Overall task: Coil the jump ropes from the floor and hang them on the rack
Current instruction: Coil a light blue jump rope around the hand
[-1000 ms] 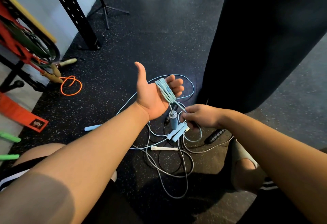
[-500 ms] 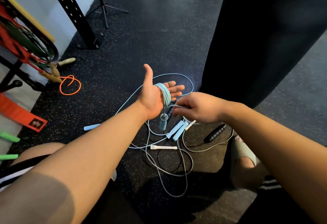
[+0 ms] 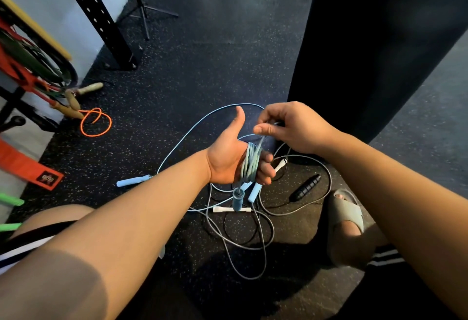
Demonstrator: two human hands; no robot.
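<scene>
Speckled black rubber floor carries a tangle of grey rope nearest the person. Above it the left hand, thumb raised and fingers curled, has the pale blue jump rope wound round its palm, one handle dangling below. Just beyond, the right hand pinches that rope's free strand. Farther, at the floor's left edge, an orange rope lies beside the rack.

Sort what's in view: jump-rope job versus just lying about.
Job: blue rope coiled on the left hand, right hand pinching it; also white-handled rope, black-handled rope, orange rope.
Lying about: punching bag, tripod, orange strap, sandal.
</scene>
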